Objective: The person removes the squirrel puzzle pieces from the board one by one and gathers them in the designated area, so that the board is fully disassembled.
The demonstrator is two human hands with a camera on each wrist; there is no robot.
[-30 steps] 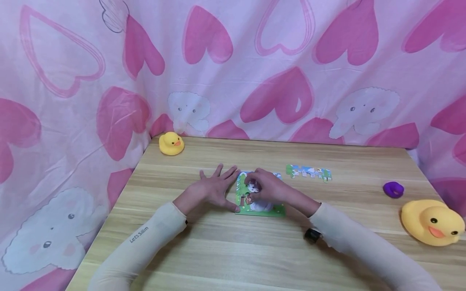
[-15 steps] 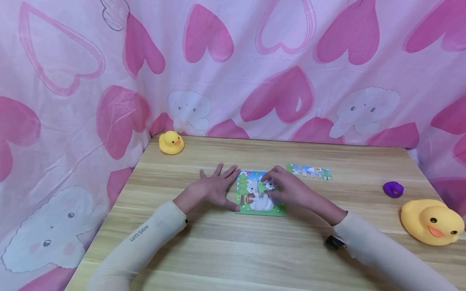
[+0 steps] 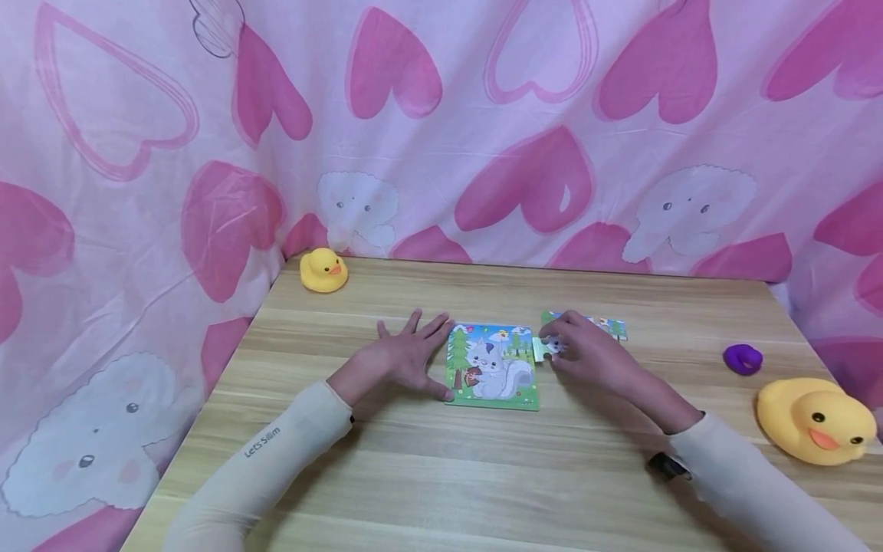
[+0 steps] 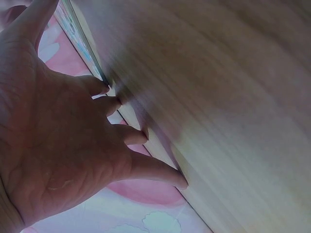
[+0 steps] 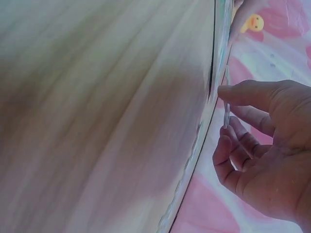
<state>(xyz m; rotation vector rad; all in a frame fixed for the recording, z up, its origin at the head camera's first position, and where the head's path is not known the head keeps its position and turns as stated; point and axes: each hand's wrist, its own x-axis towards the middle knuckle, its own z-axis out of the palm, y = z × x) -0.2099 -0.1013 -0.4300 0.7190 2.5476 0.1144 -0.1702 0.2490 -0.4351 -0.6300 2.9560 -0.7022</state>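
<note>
A square puzzle board (image 3: 493,376) with a grey squirrel picture lies mid-table. My left hand (image 3: 407,359) rests beside it with fingers spread, thumb and index fingertips at its left edge. In the left wrist view, the left hand's fingers (image 4: 160,172) reach down to the wood. To the board's right, my right hand (image 3: 589,354) pinches a puzzle piece (image 3: 549,349) with part of the squirrel's face on it. Seen edge-on in the right wrist view, the thin piece (image 5: 227,114) sits between thumb and fingers. Behind this hand lies a strip of joined puzzle pieces (image 3: 616,328), partly hidden.
A small yellow duck (image 3: 324,271) stands at the table's back left corner. On the right are a purple ring-like toy (image 3: 743,359) and a larger yellow duck (image 3: 816,422). A pink heart-patterned curtain (image 3: 428,153) borders the wooden table (image 3: 414,475).
My right hand has moved right, off the board, carrying the puzzle piece to the front of the joined strip. The squirrel picture is now uncovered. My left hand has stayed put.
</note>
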